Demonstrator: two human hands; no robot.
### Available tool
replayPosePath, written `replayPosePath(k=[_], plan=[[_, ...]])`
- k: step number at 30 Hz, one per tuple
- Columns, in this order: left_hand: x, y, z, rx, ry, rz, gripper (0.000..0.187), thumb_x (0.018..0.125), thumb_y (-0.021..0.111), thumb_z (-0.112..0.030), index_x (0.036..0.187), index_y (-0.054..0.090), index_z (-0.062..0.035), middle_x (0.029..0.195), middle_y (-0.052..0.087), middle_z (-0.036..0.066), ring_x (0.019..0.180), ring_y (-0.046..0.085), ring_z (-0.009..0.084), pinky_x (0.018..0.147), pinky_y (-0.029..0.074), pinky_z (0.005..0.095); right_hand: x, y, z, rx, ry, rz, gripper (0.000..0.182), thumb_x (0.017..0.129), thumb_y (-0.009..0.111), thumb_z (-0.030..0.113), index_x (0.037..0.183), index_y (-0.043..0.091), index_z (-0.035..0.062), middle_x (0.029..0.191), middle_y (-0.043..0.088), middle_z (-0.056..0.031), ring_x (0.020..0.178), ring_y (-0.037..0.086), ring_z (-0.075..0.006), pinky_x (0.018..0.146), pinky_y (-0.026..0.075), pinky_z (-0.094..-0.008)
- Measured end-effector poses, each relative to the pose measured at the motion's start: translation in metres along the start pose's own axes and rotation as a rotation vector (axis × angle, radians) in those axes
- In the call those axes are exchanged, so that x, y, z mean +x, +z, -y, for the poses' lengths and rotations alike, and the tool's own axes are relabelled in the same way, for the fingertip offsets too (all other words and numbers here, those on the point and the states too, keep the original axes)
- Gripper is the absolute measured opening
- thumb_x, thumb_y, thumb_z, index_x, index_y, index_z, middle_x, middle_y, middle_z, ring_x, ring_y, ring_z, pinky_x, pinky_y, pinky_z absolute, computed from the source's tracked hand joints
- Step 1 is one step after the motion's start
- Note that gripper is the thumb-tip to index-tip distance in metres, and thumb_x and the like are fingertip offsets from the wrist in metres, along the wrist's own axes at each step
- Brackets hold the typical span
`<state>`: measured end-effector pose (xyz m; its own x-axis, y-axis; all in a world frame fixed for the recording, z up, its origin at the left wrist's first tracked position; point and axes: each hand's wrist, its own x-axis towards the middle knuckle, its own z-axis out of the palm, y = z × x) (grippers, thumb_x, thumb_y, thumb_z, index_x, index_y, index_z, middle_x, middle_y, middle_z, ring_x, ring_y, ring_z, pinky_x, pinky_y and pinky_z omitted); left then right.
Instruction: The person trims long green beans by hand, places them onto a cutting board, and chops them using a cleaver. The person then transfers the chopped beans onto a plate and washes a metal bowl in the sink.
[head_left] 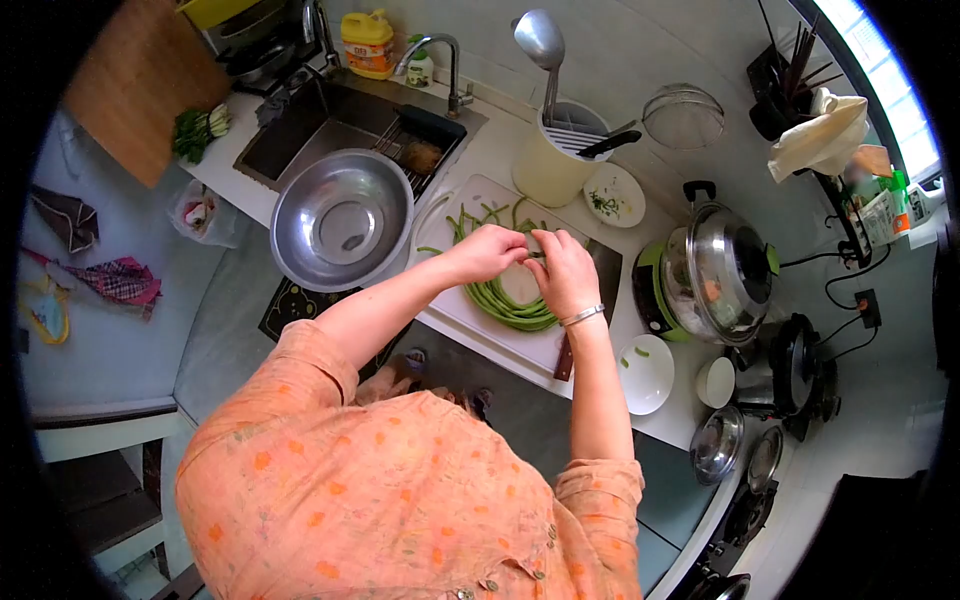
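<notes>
Both hands meet over a white cutting board [455, 322], fingertips pinched close together. My left hand [490, 252] is closed, and so is my right hand [566, 272], which has a silver bangle at its wrist. A bit of green bean shows between them, mostly hidden by the fingers. Below them on the board lies a coiled bundle of long green beans [512, 310]. Shorter bean pieces [466, 220] are scattered toward the board's far side. A knife with a brown handle [565, 358] lies along the right edge, partly behind my right arm.
A large steel basin [342, 222] stands left, by the sink [300, 125]. At right are a white bowl [647, 378] holding bean pieces, a small white bowl [715, 381] and a lidded steamer [722, 272]. Behind the board stand a utensil bucket [548, 172] and a plate with green scraps [613, 195].
</notes>
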<state>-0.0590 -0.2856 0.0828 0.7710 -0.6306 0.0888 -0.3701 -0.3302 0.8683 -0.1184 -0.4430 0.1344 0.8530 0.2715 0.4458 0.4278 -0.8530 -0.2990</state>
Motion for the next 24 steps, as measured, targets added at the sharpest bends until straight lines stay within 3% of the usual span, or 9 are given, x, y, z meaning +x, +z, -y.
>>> replayPosePath(k=[3, 5, 8, 12, 14, 17, 19, 21, 24], plan=[[0.004, -0.002, 0.003, -0.159, -0.025, 0.15, 0.017, 0.084, 0.051, -0.014, 0.088, 0.058, 0.0003, 0.071, 0.06, 0.009, 0.063, 0.053, 0.0178, 0.061, 0.042, 0.03, -0.001, 0.001, -0.009, 0.084, 0.134, 0.109, 0.015, 0.073, 0.064, 0.014, 0.081, 0.06, 0.0027, 0.071, 0.056, -0.0127, 0.068, 0.056, -0.032, 0.061, 0.045, -0.0397], [0.005, -0.006, 0.005, -0.158, -0.003, 0.133, 0.019, 0.085, 0.049, -0.015, 0.091, 0.058, 0.0002, 0.073, 0.06, 0.01, 0.066, 0.054, 0.0189, 0.063, 0.042, 0.0311, -0.004, 0.005, -0.022, 0.092, 0.132, 0.05, 0.011, 0.074, 0.063, 0.013, 0.079, 0.063, 0.0034, 0.072, 0.059, -0.0111, 0.066, 0.058, -0.0268, 0.06, 0.047, -0.0356], [0.004, -0.009, 0.004, -0.094, 0.102, 0.126, 0.021, 0.086, 0.047, -0.017, 0.095, 0.057, 0.0001, 0.076, 0.06, 0.011, 0.07, 0.056, 0.0214, 0.065, 0.043, 0.0332, -0.005, 0.002, -0.033, 0.385, 0.464, 0.125, 0.014, 0.076, 0.062, 0.016, 0.08, 0.064, 0.003, 0.074, 0.06, -0.0127, 0.067, 0.058, -0.0304, 0.061, 0.046, -0.0353], [0.005, 0.0, 0.006, -0.007, 0.155, 0.111, 0.02, 0.086, 0.046, -0.017, 0.091, 0.055, -0.0004, 0.077, 0.057, 0.014, 0.074, 0.056, 0.027, 0.066, 0.043, 0.0357, -0.004, -0.004, -0.033, 0.256, 0.407, 0.199, 0.014, 0.075, 0.063, 0.017, 0.08, 0.064, 0.0041, 0.075, 0.059, -0.0121, 0.07, 0.058, -0.0303, 0.063, 0.046, -0.0364], [0.006, 0.008, 0.003, 0.031, 0.157, 0.074, 0.019, 0.085, 0.046, -0.016, 0.09, 0.054, -0.0005, 0.077, 0.057, 0.015, 0.075, 0.055, 0.0297, 0.066, 0.042, 0.0369, -0.001, -0.007, -0.029, 0.049, 0.095, 0.211, 0.013, 0.075, 0.061, 0.017, 0.082, 0.064, 0.0065, 0.077, 0.059, -0.0114, 0.074, 0.057, -0.0299, 0.065, 0.046, -0.0377], [0.005, 0.027, 0.009, 0.105, 0.227, -0.066, 0.016, 0.081, 0.047, -0.014, 0.087, 0.054, -0.0007, 0.081, 0.057, 0.02, 0.08, 0.054, 0.0368, 0.068, 0.042, 0.0433, -0.006, 0.012, -0.029, 0.026, 0.108, 0.263, 0.012, 0.076, 0.059, 0.017, 0.083, 0.063, 0.0072, 0.078, 0.059, -0.0108, 0.078, 0.057, -0.0292, 0.067, 0.046, -0.0385], [0.0, 0.033, 0.005, 0.246, 0.211, -0.099, 0.014, 0.08, 0.049, -0.015, 0.081, 0.054, -0.002, 0.075, 0.057, 0.018, 0.074, 0.055, 0.0366, 0.064, 0.043, 0.0449, -0.01, 0.016, -0.023, -0.087, 0.051, 0.28, 0.009, 0.077, 0.055, 0.013, 0.079, 0.06, 0.0057, 0.077, 0.058, -0.0108, 0.077, 0.057, -0.0287, 0.066, 0.046, -0.038], [-0.003, 0.045, 0.006, 0.318, 0.197, -0.126, 0.014, 0.08, 0.05, -0.016, 0.078, 0.053, -0.0031, 0.071, 0.057, 0.016, 0.069, 0.055, 0.0363, 0.062, 0.043, 0.0452, -0.017, 0.026, -0.02, -0.456, 0.036, 0.346, 0.008, 0.076, 0.052, 0.011, 0.074, 0.058, 0.006, 0.076, 0.058, -0.0107, 0.075, 0.057, -0.0279, 0.065, 0.047, -0.0371], [-0.004, 0.063, 0.016, 0.38, 0.205, -0.222, 0.014, 0.08, 0.051, -0.018, 0.073, 0.052, -0.0052, 0.064, 0.056, 0.014, 0.062, 0.055, 0.0358, 0.057, 0.043, 0.0453, -0.026, 0.034, -0.015, -0.475, 0.076, 0.355, 0.007, 0.075, 0.049, 0.011, 0.074, 0.055, 0.0074, 0.076, 0.057, -0.0105, 0.074, 0.057, -0.0275, 0.065, 0.047, -0.0371]])
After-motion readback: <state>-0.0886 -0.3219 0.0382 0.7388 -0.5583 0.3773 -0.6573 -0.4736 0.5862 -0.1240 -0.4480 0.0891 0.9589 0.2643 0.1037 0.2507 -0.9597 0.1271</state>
